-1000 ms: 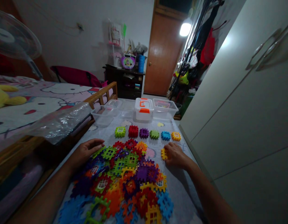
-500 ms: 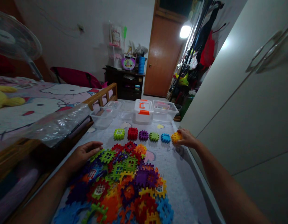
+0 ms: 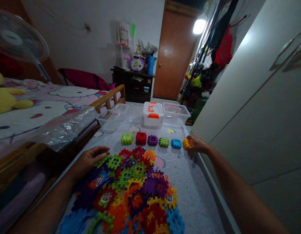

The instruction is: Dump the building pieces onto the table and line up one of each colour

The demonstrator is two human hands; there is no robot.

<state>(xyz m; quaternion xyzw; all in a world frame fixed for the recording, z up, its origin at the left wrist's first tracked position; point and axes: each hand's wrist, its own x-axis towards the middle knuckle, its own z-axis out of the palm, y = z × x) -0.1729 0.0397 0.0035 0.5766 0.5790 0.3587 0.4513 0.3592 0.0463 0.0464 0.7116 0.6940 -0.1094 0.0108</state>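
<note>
My right hand (image 3: pixel 198 144) has its fingers around the yellow building block (image 3: pixel 187 143) at the right end of a row. To its left in that row lie a blue block (image 3: pixel 176 143), a pale green block (image 3: pixel 164 142), a purple block (image 3: pixel 152 140), a red block (image 3: pixel 141 138) and a lime block (image 3: pixel 127 138). My left hand (image 3: pixel 92 158) rests at the upper left edge of a heap of notched plastic pieces (image 3: pixel 131 191), fingers stretched out and holding nothing. Nearest to its fingertips is a green piece (image 3: pixel 104 160).
Behind the row stand a lidded box with orange clips (image 3: pixel 153 114), an open clear box (image 3: pixel 176 114) and another clear box (image 3: pixel 108 121). A wooden bed rail (image 3: pixel 111 97) borders the left; a white cabinet (image 3: pixel 257 107) rises close on the right.
The whole view has shifted slightly, so things appear a little further right. My right hand stays on the yellow block and my left hand stays by the heap.
</note>
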